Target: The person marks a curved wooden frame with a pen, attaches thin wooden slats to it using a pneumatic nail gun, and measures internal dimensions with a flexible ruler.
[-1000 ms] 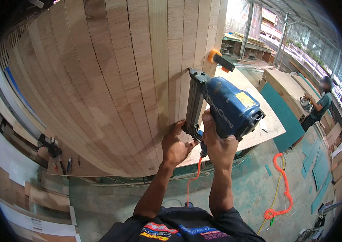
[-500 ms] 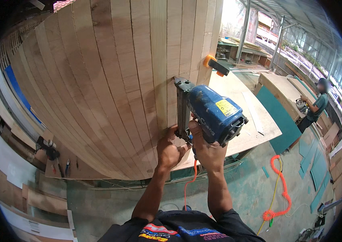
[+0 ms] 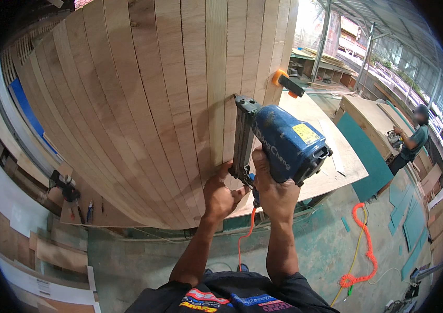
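A blue pneumatic nail gun (image 3: 289, 141) is raised against a large curved panel of wooden planks (image 3: 148, 115), its nose at the plank surface. My right hand (image 3: 276, 188) is wrapped round its handle. My left hand (image 3: 221, 195) is closed about the lower end of the long dark magazine (image 3: 243, 141), close against the planks; some of its fingers are hidden. From the handle's base hangs an orange air hose (image 3: 247, 235). An orange and black clamp (image 3: 288, 83) sits on the panel's right edge.
A pale plywood sheet (image 3: 331, 172) lies behind the panel. To the right, a co-worker (image 3: 412, 138) holds a tool at a wooden bench (image 3: 370, 117). Coiled orange hose (image 3: 370, 253) and green offcuts (image 3: 414, 229) are on the floor. Pliers (image 3: 90, 211) lie at left; boards (image 3: 18, 198) stand beyond.
The panel, nail gun and surroundings have shifted slightly rightward in view. Both hands keep their hold, and the gun's nose stays near the same plank.
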